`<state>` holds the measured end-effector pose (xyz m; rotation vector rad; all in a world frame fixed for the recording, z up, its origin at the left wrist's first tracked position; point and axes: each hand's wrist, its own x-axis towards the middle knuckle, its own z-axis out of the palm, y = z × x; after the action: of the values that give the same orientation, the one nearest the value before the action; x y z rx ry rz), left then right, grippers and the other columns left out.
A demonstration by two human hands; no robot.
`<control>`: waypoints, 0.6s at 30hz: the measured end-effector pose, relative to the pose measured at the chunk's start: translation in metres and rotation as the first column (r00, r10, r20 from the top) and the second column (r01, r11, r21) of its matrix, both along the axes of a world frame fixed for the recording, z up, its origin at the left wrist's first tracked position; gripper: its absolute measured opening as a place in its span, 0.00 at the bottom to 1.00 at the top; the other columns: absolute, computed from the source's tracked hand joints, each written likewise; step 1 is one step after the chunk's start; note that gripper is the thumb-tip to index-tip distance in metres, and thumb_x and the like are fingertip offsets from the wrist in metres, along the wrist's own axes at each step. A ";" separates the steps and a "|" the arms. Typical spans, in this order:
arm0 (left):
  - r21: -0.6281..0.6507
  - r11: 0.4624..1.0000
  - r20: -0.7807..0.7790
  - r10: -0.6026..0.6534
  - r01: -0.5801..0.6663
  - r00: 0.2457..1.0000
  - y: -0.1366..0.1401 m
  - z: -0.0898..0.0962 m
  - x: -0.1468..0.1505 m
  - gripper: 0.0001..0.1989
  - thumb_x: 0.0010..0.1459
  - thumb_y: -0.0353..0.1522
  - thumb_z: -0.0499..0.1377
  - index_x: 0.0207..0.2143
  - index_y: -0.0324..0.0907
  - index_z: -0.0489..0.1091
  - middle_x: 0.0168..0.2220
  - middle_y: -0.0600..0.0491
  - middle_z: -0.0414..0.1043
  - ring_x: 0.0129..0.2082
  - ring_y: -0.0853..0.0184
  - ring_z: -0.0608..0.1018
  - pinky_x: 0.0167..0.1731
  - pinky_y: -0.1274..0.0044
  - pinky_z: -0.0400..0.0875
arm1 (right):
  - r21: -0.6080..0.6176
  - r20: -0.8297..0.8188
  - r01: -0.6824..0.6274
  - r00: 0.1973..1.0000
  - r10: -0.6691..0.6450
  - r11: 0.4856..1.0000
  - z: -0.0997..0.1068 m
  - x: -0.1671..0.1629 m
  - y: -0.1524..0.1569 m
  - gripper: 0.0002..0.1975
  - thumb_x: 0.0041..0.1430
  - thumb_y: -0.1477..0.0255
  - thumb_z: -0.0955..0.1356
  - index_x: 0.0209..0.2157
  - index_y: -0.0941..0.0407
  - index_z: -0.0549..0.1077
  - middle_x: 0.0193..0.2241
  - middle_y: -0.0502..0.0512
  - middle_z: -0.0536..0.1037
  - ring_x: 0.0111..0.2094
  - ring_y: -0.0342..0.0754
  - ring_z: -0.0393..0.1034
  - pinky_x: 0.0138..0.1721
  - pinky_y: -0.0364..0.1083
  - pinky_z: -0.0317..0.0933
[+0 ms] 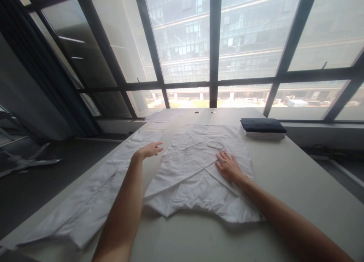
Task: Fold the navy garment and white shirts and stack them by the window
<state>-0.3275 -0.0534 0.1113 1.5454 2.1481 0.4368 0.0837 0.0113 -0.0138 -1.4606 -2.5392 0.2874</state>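
Note:
A wrinkled white cloth garment (196, 167) lies spread on the white table (295, 186), with folds crossing its middle and a curved near edge. My right hand (227, 166) rests flat on its right side, fingers spread. Just left of the garment, my left hand (149, 150) hovers over the gap beside it, fingers apart and holding nothing. Under and beyond my left forearm stretches a second white cloth piece (93, 190), long and creased, along the table's left side. What kind of garment either one is, I cannot tell.
At the table's far right sits a folded dark blue cloth (263, 124) on a white stack (265, 134). White sheets (160, 117) lie at the far left. Large windows (184, 38) rise behind the table. A chair base (31, 161) stands on the floor at left.

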 end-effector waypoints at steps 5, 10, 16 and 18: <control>0.019 0.992 -0.097 -0.123 0.126 0.988 0.002 0.017 0.016 0.32 0.60 0.42 0.57 0.64 0.39 0.65 0.55 0.45 0.76 0.51 0.60 0.78 0.47 0.78 0.70 | -0.009 0.004 0.002 1.000 -0.001 1.000 0.000 0.000 0.000 0.30 0.71 0.61 0.56 0.70 0.57 0.56 0.73 0.60 0.49 0.73 0.56 0.38 0.69 0.61 0.33; -0.063 0.952 -0.257 -0.305 0.299 0.917 0.020 -0.005 0.068 0.31 0.66 0.40 0.49 0.68 0.39 0.58 0.69 0.44 0.59 0.67 0.60 0.64 0.63 0.74 0.58 | -0.010 -0.006 0.002 1.000 -0.002 1.000 0.001 0.000 0.000 0.30 0.71 0.61 0.57 0.70 0.57 0.57 0.73 0.60 0.50 0.73 0.57 0.39 0.69 0.61 0.34; -0.096 0.975 -0.345 -0.219 0.198 0.913 0.032 -0.072 0.109 0.33 0.69 0.46 0.44 0.72 0.43 0.50 0.74 0.41 0.42 0.73 0.48 0.47 0.65 0.47 0.47 | -0.003 -0.006 -0.004 1.000 0.004 1.000 0.003 0.001 -0.002 0.30 0.71 0.61 0.56 0.70 0.57 0.56 0.73 0.61 0.49 0.73 0.56 0.39 0.69 0.61 0.34; -0.073 0.982 -0.385 -0.191 0.176 0.903 0.032 -0.089 0.109 0.33 0.71 0.47 0.40 0.73 0.46 0.46 0.74 0.43 0.39 0.73 0.48 0.43 0.64 0.44 0.43 | -0.002 -0.009 0.002 1.000 -0.002 1.000 0.003 0.001 -0.002 0.30 0.71 0.61 0.56 0.70 0.57 0.56 0.73 0.61 0.49 0.73 0.56 0.39 0.69 0.61 0.33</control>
<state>-0.2183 -0.0217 0.0228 1.9237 2.2455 0.0214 0.0847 0.0093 -0.0109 -1.4587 -2.5310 0.2952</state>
